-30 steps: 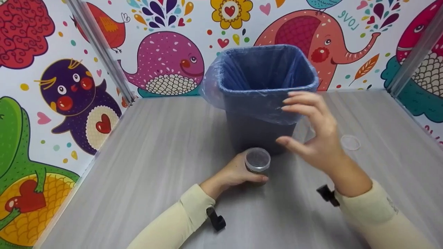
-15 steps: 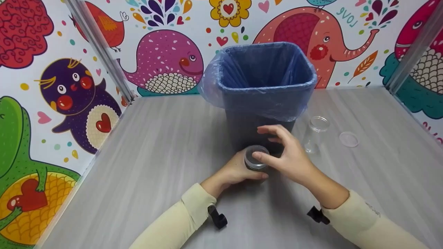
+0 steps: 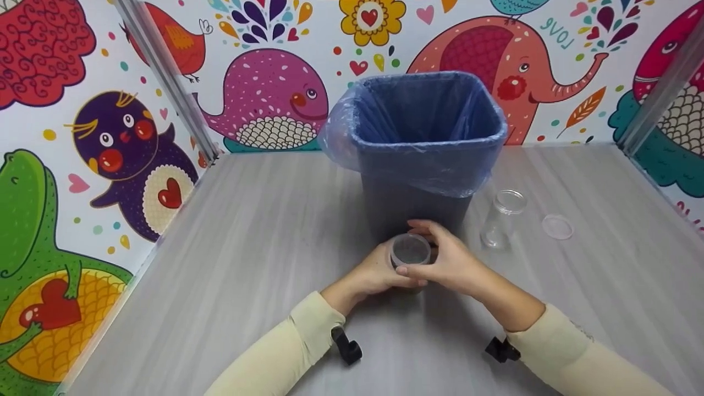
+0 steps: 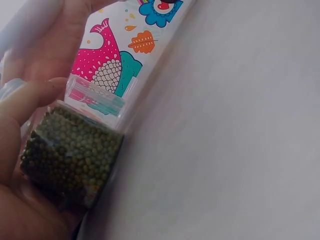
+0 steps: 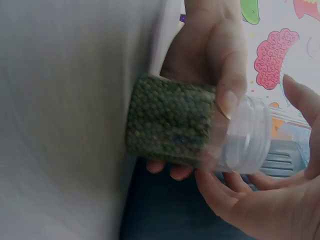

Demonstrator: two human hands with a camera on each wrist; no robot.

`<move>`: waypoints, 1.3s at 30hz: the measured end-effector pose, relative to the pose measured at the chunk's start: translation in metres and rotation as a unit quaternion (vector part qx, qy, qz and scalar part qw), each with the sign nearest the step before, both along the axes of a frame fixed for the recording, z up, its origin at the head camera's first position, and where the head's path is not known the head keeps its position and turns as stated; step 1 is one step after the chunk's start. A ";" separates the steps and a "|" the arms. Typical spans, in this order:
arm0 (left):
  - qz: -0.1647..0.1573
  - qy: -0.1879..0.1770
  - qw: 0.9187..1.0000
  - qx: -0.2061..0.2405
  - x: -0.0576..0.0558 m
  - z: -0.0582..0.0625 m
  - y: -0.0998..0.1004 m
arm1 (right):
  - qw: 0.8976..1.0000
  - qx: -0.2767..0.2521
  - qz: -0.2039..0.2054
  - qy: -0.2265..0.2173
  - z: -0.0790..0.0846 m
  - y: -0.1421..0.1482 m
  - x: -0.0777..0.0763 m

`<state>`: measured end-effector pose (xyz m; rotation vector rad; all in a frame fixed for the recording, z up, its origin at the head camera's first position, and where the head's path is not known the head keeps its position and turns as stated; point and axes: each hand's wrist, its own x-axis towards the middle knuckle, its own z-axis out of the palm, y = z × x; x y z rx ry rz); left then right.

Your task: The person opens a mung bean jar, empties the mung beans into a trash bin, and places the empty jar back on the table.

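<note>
Right hand (image 3: 451, 261) settles lower round top (image 5: 255, 137) of jar (image 5: 172, 122), can't tell if gripping; left hand (image 3: 377, 269) clamped on jar, upright before bin (image 3: 418, 201); best brace base, work top level, spare grains (image 4: 72, 152)

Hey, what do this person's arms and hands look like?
The left hand and right hand are ungloved. The left sleeve and right sleeve are pale cream. Small black attachments show at both cuffs, plus a faint grey marking on the right.
</note>
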<state>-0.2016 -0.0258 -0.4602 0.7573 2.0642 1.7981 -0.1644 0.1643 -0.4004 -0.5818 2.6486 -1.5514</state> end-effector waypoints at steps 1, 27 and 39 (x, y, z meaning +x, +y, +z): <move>0.001 0.001 1.000 -0.004 0.000 0.001 0.000 | 1.000 0.001 -0.008 -0.005 -0.001 -0.001 0.000; 0.049 0.035 0.998 0.011 0.011 -0.003 0.006 | 0.988 -0.111 -0.078 -0.067 -0.029 -0.023 0.001; 0.066 0.027 0.997 0.010 0.013 -0.004 0.009 | 0.980 -0.159 -0.091 -0.083 -0.034 -0.028 0.000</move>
